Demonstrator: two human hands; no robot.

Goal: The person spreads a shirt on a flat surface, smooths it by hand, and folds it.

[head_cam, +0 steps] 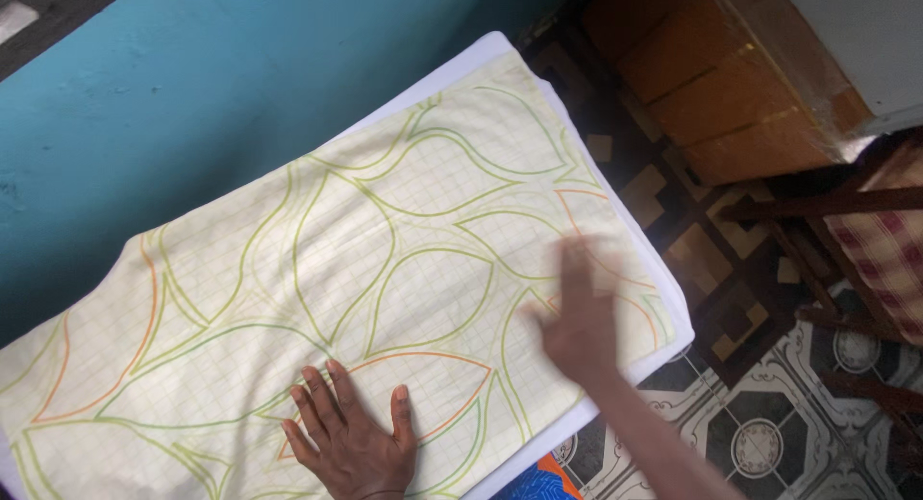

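the right hand [577, 322] is smeared by motion blur, so its fingers cannot be counted. the left hand [351, 442] is cut off at the wrist by the bottom edge. the patterned cloth [385, 240] runs out of view at the lower left corner. a blue and orange thing [538, 483], perhaps fabric, is mostly hidden under the board's near edge.

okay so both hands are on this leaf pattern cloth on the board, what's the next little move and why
Probably sweep the right hand outward toward the cloth's far end. The left hand lies flat, pinning the near edge, while the right is blurred over the fabric, and faint creases show there.
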